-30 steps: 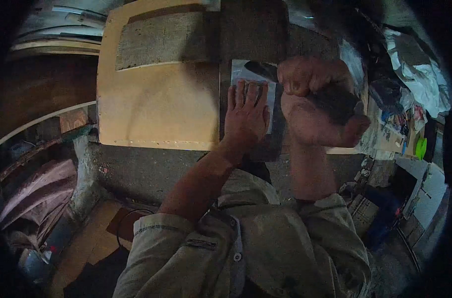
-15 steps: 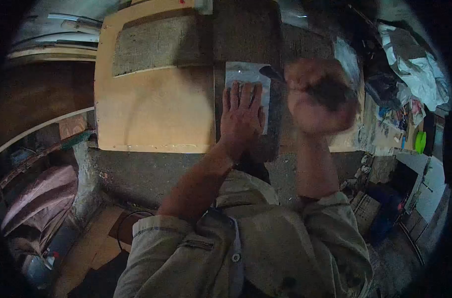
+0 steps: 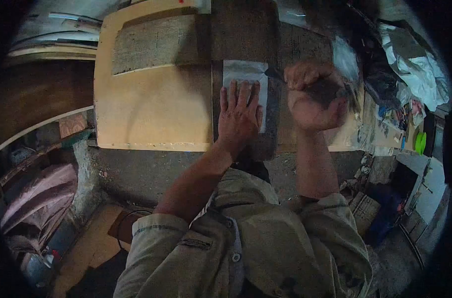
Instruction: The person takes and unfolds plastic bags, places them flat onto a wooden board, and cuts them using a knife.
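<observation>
My left hand (image 3: 240, 113) lies flat with fingers stretched out, pressing on a pale rectangular sheet (image 3: 243, 69). Under the sheet is a long dark board or slab (image 3: 268, 141), which runs away from me across the worktop. To the right, my right hand (image 3: 313, 99) is raised and curled round a dark blade-like tool (image 3: 274, 74). Its tip points left, close to the sheet's upper right corner. Fingers hide most of its handle, and its exact kind cannot be made out. Whether the tip touches the sheet is unclear.
A light wooden worktop (image 3: 161, 109) carries a grey-brown panel (image 3: 151, 44) on its left. White plastic sheeting (image 3: 410, 64), small clutter and a bright green round object (image 3: 420, 143) are at the right. Crumpled pinkish cloth (image 3: 42, 193) lies low at left.
My right hand is less blurred and has shifted slightly left, still holding the tool. The left hand stays flat on the sheet, and the whole view has moved slightly.
</observation>
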A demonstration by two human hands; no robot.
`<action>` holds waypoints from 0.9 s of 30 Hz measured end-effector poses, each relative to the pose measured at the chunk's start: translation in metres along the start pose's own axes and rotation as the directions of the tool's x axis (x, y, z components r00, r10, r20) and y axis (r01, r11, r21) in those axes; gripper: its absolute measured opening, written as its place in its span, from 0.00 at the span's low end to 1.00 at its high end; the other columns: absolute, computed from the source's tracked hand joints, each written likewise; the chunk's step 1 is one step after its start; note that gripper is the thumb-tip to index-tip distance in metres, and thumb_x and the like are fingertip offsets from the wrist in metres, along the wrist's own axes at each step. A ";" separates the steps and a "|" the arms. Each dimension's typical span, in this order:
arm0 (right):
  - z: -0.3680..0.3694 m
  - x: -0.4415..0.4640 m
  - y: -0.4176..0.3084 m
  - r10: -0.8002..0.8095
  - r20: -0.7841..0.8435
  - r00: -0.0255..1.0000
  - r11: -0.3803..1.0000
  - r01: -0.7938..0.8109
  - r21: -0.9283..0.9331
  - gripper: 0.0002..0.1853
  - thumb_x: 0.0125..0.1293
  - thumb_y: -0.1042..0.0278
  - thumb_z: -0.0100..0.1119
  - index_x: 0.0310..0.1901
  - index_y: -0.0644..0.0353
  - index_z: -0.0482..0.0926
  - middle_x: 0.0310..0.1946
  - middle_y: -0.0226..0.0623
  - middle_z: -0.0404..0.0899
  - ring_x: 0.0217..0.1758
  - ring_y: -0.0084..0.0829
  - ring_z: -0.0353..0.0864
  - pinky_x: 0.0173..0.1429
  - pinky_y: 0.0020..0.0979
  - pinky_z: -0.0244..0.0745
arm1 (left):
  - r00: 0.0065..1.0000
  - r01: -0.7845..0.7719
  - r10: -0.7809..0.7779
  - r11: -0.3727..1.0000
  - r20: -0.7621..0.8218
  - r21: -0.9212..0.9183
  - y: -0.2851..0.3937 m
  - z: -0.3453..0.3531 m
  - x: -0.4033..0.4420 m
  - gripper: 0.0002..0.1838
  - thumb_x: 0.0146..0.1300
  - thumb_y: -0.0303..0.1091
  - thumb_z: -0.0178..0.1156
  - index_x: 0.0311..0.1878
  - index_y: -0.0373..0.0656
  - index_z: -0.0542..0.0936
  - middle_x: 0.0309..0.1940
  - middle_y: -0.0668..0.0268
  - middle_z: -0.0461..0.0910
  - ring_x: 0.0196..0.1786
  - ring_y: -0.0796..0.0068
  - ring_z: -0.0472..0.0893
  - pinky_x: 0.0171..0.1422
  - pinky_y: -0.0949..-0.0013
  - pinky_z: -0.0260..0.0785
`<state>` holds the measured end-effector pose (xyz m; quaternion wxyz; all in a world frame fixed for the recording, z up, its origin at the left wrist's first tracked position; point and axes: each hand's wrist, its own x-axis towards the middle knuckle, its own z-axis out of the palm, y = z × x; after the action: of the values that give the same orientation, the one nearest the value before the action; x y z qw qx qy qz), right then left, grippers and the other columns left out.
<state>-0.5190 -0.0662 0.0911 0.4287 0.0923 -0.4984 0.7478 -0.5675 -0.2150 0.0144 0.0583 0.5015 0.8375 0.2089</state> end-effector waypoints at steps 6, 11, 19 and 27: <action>0.001 -0.007 0.005 0.018 -0.056 0.998 0.998 -0.021 -0.062 0.30 0.67 0.38 0.51 0.43 0.66 0.73 0.33 0.40 0.74 0.34 0.31 0.72 0.42 0.35 0.67 | 1.000 -0.021 0.021 1.000 0.005 0.004 0.001 0.006 -0.026 0.29 0.65 0.38 0.54 0.70 0.48 0.63 0.68 0.53 0.60 0.73 0.47 0.56 0.72 0.38 0.48; 0.014 0.000 -0.006 0.002 -0.003 1.000 0.988 -0.002 -0.155 0.33 0.65 0.34 0.52 0.45 0.65 0.72 0.34 0.40 0.73 0.36 0.31 0.72 0.43 0.36 0.66 | 0.998 0.003 -0.005 0.999 0.055 0.040 0.002 0.006 -0.025 0.31 0.65 0.41 0.54 0.71 0.48 0.62 0.67 0.52 0.61 0.72 0.47 0.58 0.71 0.38 0.49; 0.061 -0.003 0.005 0.014 0.076 0.997 0.997 -0.020 0.071 0.37 0.62 0.28 0.48 0.44 0.65 0.72 0.35 0.43 0.71 0.37 0.35 0.69 0.44 0.41 0.62 | 0.998 0.004 -0.006 1.000 0.070 0.026 0.000 0.005 -0.028 0.29 0.65 0.43 0.53 0.69 0.47 0.66 0.67 0.52 0.62 0.72 0.48 0.59 0.71 0.39 0.50; 0.049 -0.004 0.013 0.083 0.069 0.994 0.994 -0.087 0.065 0.37 0.60 0.29 0.50 0.44 0.64 0.72 0.36 0.41 0.71 0.38 0.35 0.69 0.46 0.39 0.65 | 0.998 0.011 -0.008 0.999 0.067 -0.039 0.001 0.002 -0.029 0.29 0.64 0.43 0.53 0.69 0.49 0.66 0.67 0.54 0.62 0.72 0.48 0.59 0.71 0.40 0.50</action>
<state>-0.5403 -0.1100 0.1044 0.3765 0.1102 -0.4902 0.7784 -0.5520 -0.2389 0.0093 0.0970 0.5030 0.8332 0.2083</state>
